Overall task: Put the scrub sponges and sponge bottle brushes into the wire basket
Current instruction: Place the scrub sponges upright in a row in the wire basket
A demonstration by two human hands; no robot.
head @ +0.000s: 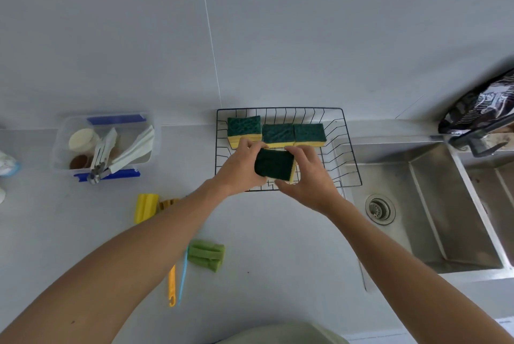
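A black wire basket [345, 149] stands on the counter against the wall. Three green-and-yellow scrub sponges [278, 133] lie in a row at its back. My left hand [239, 168] and my right hand [308, 176] together hold a fourth scrub sponge [274, 163] over the basket's front half, green side up. On the counter to the left lie a yellow sponge bottle brush [146, 207] and a green sponge bottle brush [207, 254] with a light blue handle; my left forearm hides part of the yellow one's handle.
A clear plastic box [59, 149] with blue clips holds white tools at the left. A steel sink [445, 204] with a drain lies right of the basket. A dark patterned bag [481, 104] sits by the tap at the far right.
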